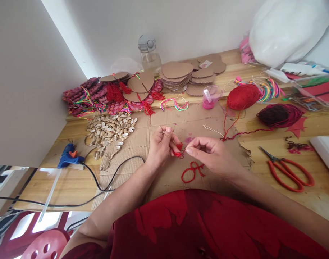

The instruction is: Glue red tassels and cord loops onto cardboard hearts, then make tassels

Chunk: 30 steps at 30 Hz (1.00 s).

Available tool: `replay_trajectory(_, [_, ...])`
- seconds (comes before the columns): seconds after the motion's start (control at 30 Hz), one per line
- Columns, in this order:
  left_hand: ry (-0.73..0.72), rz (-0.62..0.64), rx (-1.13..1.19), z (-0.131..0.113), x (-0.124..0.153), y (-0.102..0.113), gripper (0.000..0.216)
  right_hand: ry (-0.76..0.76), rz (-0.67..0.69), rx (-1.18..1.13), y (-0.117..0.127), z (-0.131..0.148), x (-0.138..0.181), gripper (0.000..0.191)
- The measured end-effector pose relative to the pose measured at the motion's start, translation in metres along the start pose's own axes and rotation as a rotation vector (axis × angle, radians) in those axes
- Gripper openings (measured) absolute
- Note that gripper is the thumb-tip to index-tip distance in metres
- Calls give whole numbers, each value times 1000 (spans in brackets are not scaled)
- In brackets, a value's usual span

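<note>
My left hand and my right hand meet over a flat sheet of cardboard on the wooden table. Both pinch a small bundle of red yarn held between their fingertips. A loose loop of red yarn lies on the cardboard just below my right hand. A red strand runs from near my right hand up to a red yarn ball.
Red-handled scissors lie at right. A blue glue gun with black cord sits at left, beside a heap of pale shells. Cardboard hearts, tassels, coloured cords, a dark red yarn ball, a pink cup and a bottle line the back.
</note>
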State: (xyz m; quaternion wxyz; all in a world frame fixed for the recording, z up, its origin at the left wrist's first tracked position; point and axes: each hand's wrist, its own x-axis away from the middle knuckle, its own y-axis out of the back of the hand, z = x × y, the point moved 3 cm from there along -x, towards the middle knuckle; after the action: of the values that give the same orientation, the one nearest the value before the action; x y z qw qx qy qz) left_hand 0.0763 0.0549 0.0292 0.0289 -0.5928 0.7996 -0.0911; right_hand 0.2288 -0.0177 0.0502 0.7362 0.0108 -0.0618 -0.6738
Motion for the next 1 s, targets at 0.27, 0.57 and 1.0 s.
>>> replay_trajectory(0.27, [88,47,85,-1,-1,2,47,45,-176,108,9,-11,-5,24])
replay_trajectory(0.57, [153,59,113,-1,2,-1,43,210,-87,110,-1,0,1,10])
replay_trajectory(1.0, [264,348,113,-2,11,-12,33,99,-153,-20,4,-1,-3,20])
